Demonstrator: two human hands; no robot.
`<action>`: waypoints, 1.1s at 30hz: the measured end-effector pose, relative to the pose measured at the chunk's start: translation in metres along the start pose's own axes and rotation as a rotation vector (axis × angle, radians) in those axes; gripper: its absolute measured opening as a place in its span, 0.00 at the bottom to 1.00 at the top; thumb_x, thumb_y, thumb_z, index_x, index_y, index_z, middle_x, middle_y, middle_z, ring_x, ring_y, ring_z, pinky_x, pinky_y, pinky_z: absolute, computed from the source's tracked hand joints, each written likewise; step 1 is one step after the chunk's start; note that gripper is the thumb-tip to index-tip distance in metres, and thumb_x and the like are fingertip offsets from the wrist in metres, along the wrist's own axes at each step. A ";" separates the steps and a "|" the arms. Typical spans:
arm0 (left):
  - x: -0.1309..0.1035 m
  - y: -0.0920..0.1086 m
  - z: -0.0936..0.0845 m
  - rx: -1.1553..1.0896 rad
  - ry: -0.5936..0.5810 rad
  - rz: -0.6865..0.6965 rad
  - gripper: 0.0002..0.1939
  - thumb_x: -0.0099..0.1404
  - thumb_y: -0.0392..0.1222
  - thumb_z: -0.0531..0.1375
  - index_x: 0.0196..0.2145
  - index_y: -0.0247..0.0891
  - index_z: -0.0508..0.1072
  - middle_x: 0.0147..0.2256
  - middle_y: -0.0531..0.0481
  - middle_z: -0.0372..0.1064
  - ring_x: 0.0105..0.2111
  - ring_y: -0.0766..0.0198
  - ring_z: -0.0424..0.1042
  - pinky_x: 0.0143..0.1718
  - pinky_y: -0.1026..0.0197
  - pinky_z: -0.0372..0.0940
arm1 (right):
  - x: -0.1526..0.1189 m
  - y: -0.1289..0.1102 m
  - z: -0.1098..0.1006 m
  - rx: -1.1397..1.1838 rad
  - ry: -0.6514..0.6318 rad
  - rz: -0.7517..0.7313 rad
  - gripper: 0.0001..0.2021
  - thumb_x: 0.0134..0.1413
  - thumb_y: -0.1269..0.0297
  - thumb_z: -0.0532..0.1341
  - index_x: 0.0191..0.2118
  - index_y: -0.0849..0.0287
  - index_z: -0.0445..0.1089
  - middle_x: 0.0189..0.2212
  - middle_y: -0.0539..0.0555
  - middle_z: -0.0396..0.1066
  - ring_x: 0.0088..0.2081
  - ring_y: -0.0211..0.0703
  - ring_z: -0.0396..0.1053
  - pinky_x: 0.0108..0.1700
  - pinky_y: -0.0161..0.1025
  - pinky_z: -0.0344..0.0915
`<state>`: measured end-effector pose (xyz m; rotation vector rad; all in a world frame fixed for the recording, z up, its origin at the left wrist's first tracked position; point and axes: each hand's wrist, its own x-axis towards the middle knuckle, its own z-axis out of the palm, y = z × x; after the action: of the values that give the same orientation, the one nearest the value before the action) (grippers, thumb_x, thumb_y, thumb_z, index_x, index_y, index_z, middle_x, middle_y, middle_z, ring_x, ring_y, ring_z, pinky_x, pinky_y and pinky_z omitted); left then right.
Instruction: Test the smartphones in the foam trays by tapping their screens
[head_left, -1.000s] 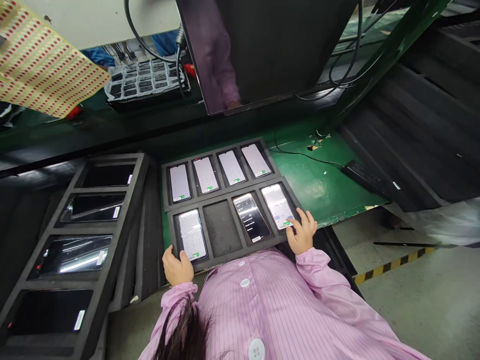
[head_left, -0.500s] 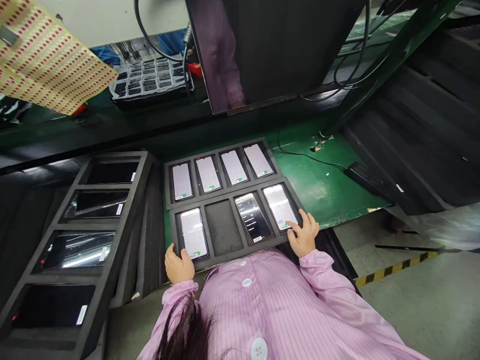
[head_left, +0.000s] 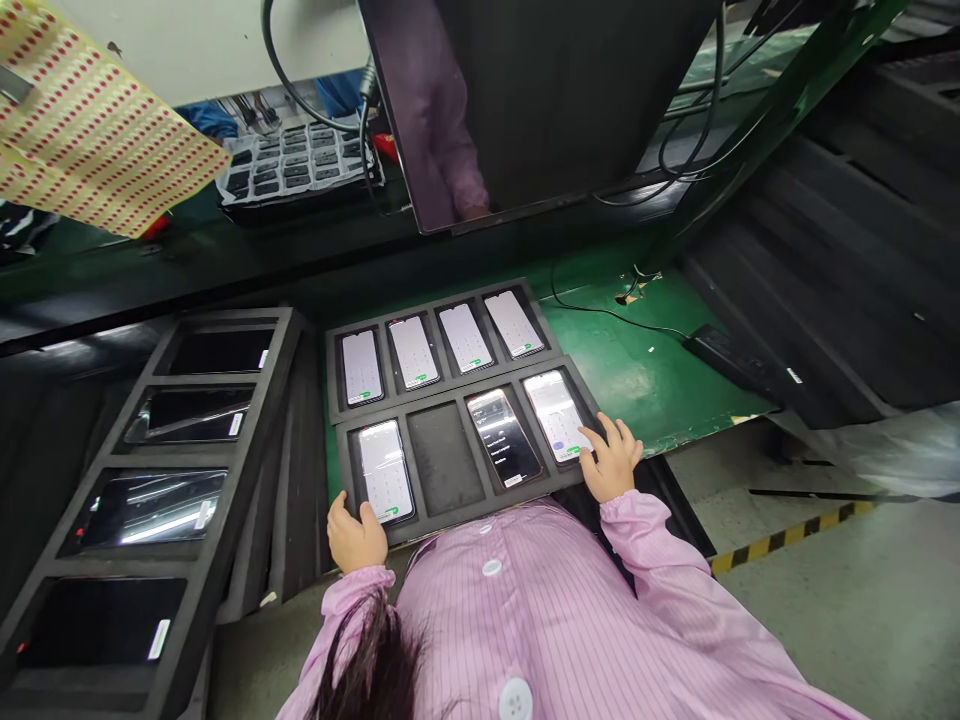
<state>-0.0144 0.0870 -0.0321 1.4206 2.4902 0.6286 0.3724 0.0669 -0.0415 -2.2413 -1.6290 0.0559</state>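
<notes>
Head view: our left hand (head_left: 358, 538), grip loosely open, is at the front tray's (head_left: 420, 526) left corner. Our right hand (head_left: 611, 465), grip part-open, holding nothing, has fingers over the lit rightmost phone (head_left: 553, 408), slotted in that tray on the green worktop (head_left: 637, 375); dark-screen phone (head_left: 504, 438) beside it.

Single head cam, worn up top, facing forward and down over bench (head_left: 626, 375), sitting above hands (head_left: 484, 500)

Your left hand (head_left: 358, 535): at the near black foam tray (head_left: 448, 458), left corner;
Your right hand (head_left: 611, 458): fingers at its rightmost white-screened phone (head_left: 553, 412)
</notes>
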 end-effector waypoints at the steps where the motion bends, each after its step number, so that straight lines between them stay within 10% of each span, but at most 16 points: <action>1: 0.000 0.000 0.000 0.002 0.001 0.001 0.23 0.60 0.43 0.49 0.52 0.31 0.60 0.49 0.35 0.61 0.51 0.50 0.60 0.52 0.47 0.55 | 0.006 -0.002 -0.001 -0.022 -0.025 0.013 0.18 0.52 0.63 0.50 0.46 0.52 0.69 0.56 0.58 0.56 0.57 0.60 0.48 0.50 0.68 0.47; 13: -0.001 -0.003 0.003 0.006 0.022 0.007 0.24 0.60 0.44 0.48 0.52 0.29 0.60 0.49 0.35 0.62 0.51 0.50 0.61 0.51 0.48 0.56 | 0.040 -0.017 -0.015 -0.133 -0.188 0.083 0.20 0.53 0.64 0.47 0.49 0.49 0.68 0.61 0.56 0.48 0.59 0.62 0.43 0.50 0.69 0.45; 33: 0.000 -0.006 0.004 0.012 0.031 0.040 0.23 0.60 0.44 0.49 0.52 0.31 0.61 0.49 0.37 0.62 0.51 0.50 0.61 0.51 0.49 0.56 | -0.007 0.001 0.002 0.104 0.141 -0.087 0.13 0.45 0.71 0.52 0.25 0.54 0.74 0.49 0.53 0.65 0.56 0.53 0.53 0.52 0.60 0.49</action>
<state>-0.0173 0.0856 -0.0385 1.4789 2.4996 0.6495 0.3704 0.0611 -0.0443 -2.0464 -1.6083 -0.0378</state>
